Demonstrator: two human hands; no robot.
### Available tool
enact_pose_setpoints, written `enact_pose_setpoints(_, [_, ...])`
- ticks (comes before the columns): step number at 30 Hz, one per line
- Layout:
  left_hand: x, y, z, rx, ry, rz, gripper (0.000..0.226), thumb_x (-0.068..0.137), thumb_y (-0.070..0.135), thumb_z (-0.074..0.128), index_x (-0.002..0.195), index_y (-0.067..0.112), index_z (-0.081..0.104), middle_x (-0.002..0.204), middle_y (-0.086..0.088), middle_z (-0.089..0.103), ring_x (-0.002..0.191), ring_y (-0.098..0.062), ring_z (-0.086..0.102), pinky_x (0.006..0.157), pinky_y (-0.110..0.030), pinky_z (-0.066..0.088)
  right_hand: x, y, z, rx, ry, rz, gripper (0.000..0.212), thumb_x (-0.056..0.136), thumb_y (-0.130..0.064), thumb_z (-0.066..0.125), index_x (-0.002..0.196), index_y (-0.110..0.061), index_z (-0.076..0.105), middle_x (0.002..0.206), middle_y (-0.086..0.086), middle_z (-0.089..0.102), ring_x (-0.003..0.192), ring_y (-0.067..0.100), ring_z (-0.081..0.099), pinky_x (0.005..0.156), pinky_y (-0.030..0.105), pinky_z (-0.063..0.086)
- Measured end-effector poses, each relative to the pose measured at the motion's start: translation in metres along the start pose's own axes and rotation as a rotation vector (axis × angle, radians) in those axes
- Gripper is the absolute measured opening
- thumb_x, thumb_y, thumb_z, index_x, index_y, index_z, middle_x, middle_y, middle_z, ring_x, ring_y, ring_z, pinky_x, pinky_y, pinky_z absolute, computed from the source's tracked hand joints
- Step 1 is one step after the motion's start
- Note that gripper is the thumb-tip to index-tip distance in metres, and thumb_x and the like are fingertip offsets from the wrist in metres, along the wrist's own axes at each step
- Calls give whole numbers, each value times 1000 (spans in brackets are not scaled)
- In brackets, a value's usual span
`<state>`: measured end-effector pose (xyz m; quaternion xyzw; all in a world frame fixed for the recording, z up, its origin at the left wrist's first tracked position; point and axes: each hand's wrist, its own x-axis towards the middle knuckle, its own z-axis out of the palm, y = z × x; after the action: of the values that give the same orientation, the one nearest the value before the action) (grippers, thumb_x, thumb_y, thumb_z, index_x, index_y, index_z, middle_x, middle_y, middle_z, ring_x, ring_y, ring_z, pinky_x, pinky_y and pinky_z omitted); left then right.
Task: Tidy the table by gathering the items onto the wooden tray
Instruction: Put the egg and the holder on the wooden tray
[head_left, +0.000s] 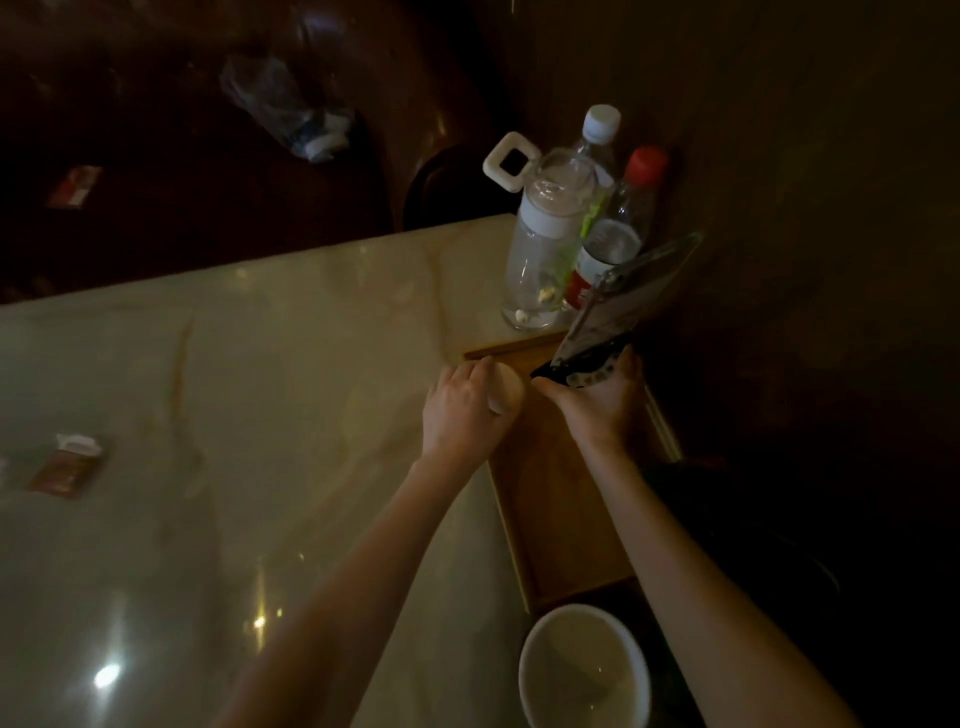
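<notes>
Hands over wooden tray (550, 499): left hand (460, 410) grips pale round object (503, 393); right hand (602, 400) grips shiny dark packet (618, 306).

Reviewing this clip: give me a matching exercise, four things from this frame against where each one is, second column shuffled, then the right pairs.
Things:
1. clear glass jug with white square handle
2. small red packet
3. white round bowl
4. pale round cup

Places:
A. in the left hand, at the far end of the wooden tray
B. far left on the glossy marble table
C. bottom of the view, just beyond the tray's near end
D. upright on the table past the tray, beside two capped bottles

Pairs: 1-D, 2-B, 3-C, 4-A
</notes>
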<state>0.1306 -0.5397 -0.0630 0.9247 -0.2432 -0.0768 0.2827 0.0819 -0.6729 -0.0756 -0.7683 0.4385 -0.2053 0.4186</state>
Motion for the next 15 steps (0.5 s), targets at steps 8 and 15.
enact_pose_setpoints(8, [17, -14, 32, 37, 167, 16, 60, 68, 40, 73, 116, 7, 58, 115, -7, 65, 113, -30, 52, 86, -41, 39, 15, 15, 16, -1, 28, -12, 116, 50, -30, 89, 144, -5, 25, 151, 14, 29, 141, 26, 24, 116, 40, 22])
enact_pose_setpoints(15, [15, -20, 43, 54, 194, 7, 63, 68, 43, 73, 117, 7, 57, 118, -10, 62, 116, -31, 51, 89, -44, 41, 14, 19, 15, -56, 48, -65, 114, 51, -31, 88, 143, -3, 26, 151, 15, 29, 141, 26, 23, 112, 30, 15])
